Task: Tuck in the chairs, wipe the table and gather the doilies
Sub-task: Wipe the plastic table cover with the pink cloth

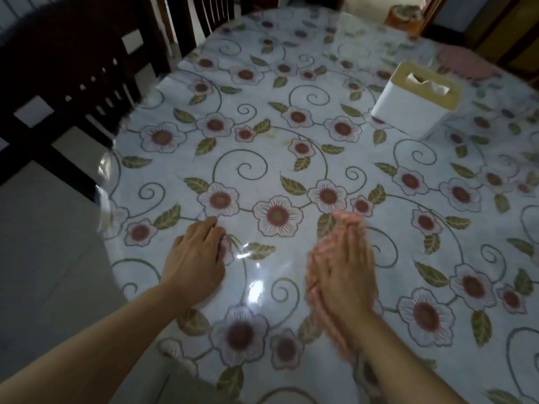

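There is a single view, from a camera worn on the person's head, looking forward and steeply down onto the bench (291, 158), whose flower-patterned top fills most of the frame. The camera sits close: both forearms enter from the bottom edge, and the left hand (194, 262) and right hand (342, 272) lie in the lower centre. The wide lens bends the bench's rim into a curve along the left side. A dark chair (67, 71) occupies the upper left of the frame, a tissue box (414, 100) the upper right.
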`<state>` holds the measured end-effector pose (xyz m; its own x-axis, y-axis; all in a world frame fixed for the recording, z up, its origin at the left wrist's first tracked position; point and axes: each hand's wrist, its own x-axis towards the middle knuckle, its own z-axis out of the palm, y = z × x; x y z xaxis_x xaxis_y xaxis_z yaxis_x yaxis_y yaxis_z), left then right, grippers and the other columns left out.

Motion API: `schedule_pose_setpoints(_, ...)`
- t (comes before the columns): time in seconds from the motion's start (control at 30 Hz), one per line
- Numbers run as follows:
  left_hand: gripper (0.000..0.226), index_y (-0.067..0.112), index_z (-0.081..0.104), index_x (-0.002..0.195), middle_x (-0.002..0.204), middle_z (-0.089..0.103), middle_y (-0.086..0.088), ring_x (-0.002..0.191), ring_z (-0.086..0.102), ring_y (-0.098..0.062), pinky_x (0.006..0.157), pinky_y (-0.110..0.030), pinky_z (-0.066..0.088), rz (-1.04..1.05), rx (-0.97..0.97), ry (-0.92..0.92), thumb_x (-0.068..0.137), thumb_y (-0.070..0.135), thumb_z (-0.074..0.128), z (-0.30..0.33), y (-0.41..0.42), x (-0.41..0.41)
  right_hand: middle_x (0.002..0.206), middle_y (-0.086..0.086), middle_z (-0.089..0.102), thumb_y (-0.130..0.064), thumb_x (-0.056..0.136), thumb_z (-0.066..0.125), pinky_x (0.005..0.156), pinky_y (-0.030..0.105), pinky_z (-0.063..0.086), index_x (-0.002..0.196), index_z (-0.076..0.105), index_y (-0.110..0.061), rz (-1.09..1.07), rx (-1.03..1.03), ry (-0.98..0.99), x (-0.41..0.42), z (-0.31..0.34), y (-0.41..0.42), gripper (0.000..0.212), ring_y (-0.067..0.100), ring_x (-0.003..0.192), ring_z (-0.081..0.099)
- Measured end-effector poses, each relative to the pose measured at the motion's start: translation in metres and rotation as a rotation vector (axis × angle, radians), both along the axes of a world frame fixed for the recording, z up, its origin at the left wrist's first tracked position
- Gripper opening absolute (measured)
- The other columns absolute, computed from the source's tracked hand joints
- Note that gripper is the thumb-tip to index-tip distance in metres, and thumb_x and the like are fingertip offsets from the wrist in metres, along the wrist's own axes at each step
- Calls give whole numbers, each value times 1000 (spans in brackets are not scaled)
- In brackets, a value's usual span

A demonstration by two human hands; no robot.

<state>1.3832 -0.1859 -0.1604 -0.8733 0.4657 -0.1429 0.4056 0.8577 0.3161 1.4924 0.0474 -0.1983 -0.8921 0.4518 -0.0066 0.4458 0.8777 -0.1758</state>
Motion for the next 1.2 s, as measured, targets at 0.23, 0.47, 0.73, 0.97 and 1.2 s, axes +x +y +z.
schedule_pose_setpoints(0.23,53,9,54,120,133,49,-9,119,47,-31,93,-44,43,-5,-13,21,69,9,66,-2,16,-70,159,16,-2,-58,94,8,120,39,2,150,-3,-3,-80,-11,-22,-123,1,27,80,27,147,-2)
schedule_pose_setpoints(0.47,54,6,57,116,137,47,-15,121,47,-34,88,-44,44,-3,-88,21,70,31,47,5,26,-127,159,6,9,-38,101,20,118,38,15,151,15,-9,515,-217,70,-139,0,-72,58,19,147,3)
schedule_pose_setpoints(0.73,53,1,59,114,122,57,-19,105,57,-38,82,-43,49,-94,-39,23,65,18,64,-1,22,-194,158,17,13,-45,98,14,119,42,14,150,11,-3,-171,-30,12,-193,2,55,67,30,146,13)
schedule_pose_setpoints(0.97,54,17,40,137,144,37,-5,130,34,-24,104,-39,30,-203,103,78,86,31,52,-5,20,-267,159,11,-8,-54,94,2,119,34,-6,151,-4,-7,-115,-49,12,-314,-2,-7,74,22,147,-9)
schedule_pose_setpoints(1.2,63,12,44,132,146,35,-12,131,31,-31,100,-42,32,-256,14,64,77,32,66,-12,0,-326,160,1,10,-48,95,-6,120,36,7,152,13,-17,272,-114,38,-318,2,-97,67,16,147,0)
